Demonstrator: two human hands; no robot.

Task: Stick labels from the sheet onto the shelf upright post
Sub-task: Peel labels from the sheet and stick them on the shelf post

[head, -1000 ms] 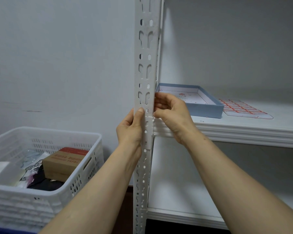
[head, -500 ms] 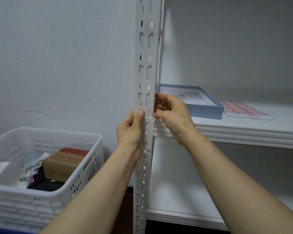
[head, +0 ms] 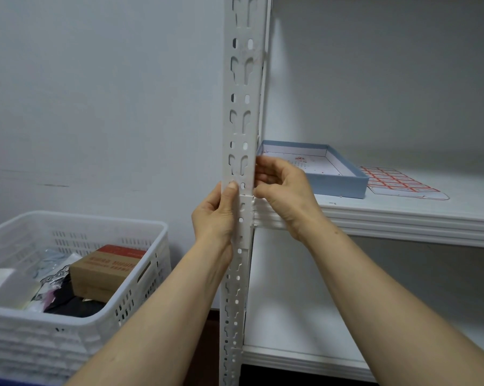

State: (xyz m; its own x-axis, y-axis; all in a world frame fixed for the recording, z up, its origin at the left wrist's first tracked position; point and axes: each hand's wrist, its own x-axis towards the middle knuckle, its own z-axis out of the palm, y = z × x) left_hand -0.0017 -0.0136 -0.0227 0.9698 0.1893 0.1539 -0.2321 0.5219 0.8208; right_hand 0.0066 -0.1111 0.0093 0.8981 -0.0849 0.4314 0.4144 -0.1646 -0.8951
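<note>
- The white slotted upright post runs top to bottom through the middle of my view, at the front left corner of the shelving.
- My left hand sits on the post's left edge at shelf height, thumb pressed flat on the front face, the other fingers wrapped behind out of sight. It grips the post itself.
- My right hand comes in from the post's right side, fingers curled, fingertips touching the post's right edge just above the shelf front. Cannot tell whether a label is pinched there; nothing small shows between the fingers.
- No label is distinguishable on the post's face near my thumbs; white on white, too fine to tell.
- The label sheet, red-bordered rows, lies flat on the shelf, right of a shallow blue box and just beside it, well apart from my hands.
- The blue box sits behind my right hand, open side up.
- Lower left: a white perforated basket on the floor, holding a brown carton with a red top and some bags.
</note>
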